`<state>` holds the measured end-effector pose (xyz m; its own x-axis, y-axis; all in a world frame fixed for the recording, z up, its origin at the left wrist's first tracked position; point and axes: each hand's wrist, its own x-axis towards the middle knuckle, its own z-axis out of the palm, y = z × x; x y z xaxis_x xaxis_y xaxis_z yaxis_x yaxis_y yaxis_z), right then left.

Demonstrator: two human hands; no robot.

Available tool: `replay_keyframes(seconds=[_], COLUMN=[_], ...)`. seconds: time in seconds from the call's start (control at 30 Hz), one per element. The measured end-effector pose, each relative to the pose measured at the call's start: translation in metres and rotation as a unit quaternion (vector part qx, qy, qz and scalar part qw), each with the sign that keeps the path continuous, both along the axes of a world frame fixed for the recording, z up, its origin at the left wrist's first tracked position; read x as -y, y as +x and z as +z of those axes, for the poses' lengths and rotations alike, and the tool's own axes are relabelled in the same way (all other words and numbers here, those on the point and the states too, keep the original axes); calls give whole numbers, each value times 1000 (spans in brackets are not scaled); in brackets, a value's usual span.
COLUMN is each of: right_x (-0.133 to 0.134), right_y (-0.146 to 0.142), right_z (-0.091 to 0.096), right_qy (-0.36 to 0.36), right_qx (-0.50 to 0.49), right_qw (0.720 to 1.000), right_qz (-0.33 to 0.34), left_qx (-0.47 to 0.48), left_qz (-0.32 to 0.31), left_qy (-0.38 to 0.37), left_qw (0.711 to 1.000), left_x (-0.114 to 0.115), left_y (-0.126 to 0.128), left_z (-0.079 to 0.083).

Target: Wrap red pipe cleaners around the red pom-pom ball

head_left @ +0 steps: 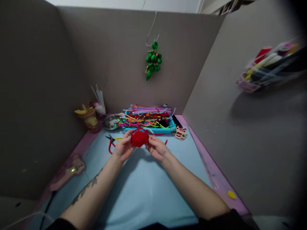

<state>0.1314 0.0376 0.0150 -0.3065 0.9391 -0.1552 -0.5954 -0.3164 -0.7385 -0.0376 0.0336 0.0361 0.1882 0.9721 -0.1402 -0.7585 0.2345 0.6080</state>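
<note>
Both of my hands hold a small red fuzzy piece made of pipe cleaner (139, 138) above the light blue mat (144, 188). My left hand (123, 147) grips its left side with fingers curled. My right hand (157, 147) pinches its right side. A red pipe cleaner strand loops out from the piece toward the tray behind it.
A blue tray (153, 129) heaped with coloured pipe cleaners stands behind my hands. Scissors (110, 138) lie at the left, a pink glue gun (68, 172) at the near left. A cup (90, 118), a metal dish (110, 122), a small white figure (179, 132) and a hanging green ornament (153, 60) are also here.
</note>
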Motion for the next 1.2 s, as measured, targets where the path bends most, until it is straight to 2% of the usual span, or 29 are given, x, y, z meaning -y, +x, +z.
replay_keyframes(seconds=[0.13, 0.3, 0.47, 0.73, 0.97, 1.2], right_x=[22, 24, 28, 41, 42, 48], right_y=[4, 10, 16, 14, 8, -2], right_z=[-24, -39, -38, -42, -48, -39], right_qy=[-64, -109, -132, -121, -124, -110], right_qx=[-58, -73, -82, -54, -71, -83], right_qw=[996, 991, 988, 984, 984, 985], right_qz=[31, 17, 14, 118, 110, 101], left_qx=[9, 22, -13, -42, -68, -30], left_qz=[3, -70, -58, -23, 4, 7], left_qy=[-28, -75, -122, -153, -197, -234], left_qw=[1000, 994, 991, 987, 978, 972], left_x=[23, 28, 30, 32, 32, 31], left_y=[1, 7, 9, 10, 15, 15], left_z=[-21, -30, -34, -36, -43, -47])
